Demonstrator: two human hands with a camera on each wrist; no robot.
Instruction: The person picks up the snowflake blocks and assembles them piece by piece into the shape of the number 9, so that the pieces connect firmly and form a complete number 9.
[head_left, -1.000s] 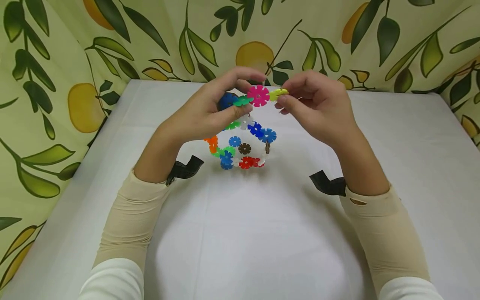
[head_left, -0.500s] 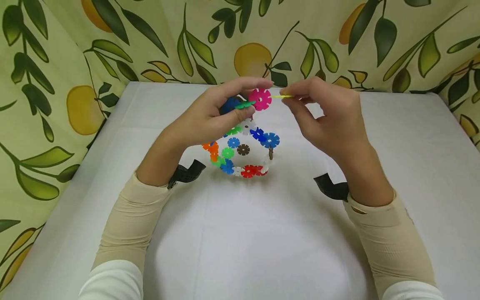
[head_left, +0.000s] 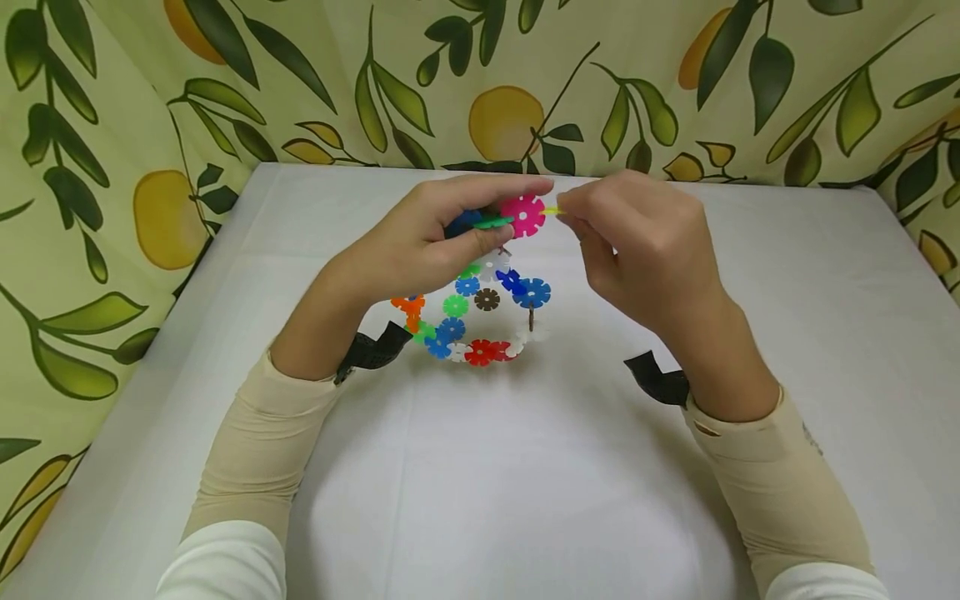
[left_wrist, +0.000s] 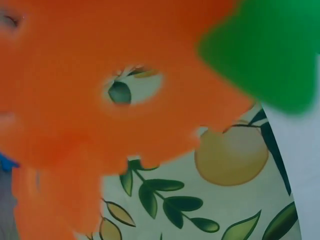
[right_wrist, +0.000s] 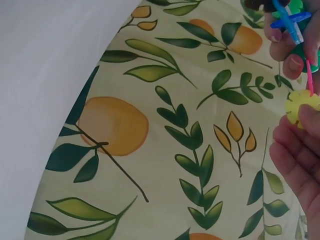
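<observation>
My left hand [head_left: 427, 237] holds a chain of notched plastic snowflake discs near a green disc [head_left: 491, 222] and a pink disc [head_left: 522, 216]. With thumb and fingertips, my right hand [head_left: 645, 242] pinches a yellow disc [right_wrist: 299, 104], edge-on in the head view and meeting the pink disc's right rim. How deeply their slots engage I cannot tell. Below the left hand hangs the rest of the chain, including a red disc [head_left: 481, 352], a blue disc [head_left: 532, 292] and an orange disc [head_left: 409, 310]. In the left wrist view an orange disc [left_wrist: 165, 115] fills much of the picture, blurred.
Loose on the white-covered table [head_left: 480, 483] lie a brown disc [head_left: 487, 299], a light green disc [head_left: 455, 306] and a blue disc [head_left: 467, 285], seen through the chain's loop. A leaf-patterned curtain [head_left: 300, 50] borders the table's back and left.
The yellow disc has turned from slanted to edge-on, and the right hand has rolled over with it. Both hands have come slightly lower, and the hanging chain has swung left and toward me.
</observation>
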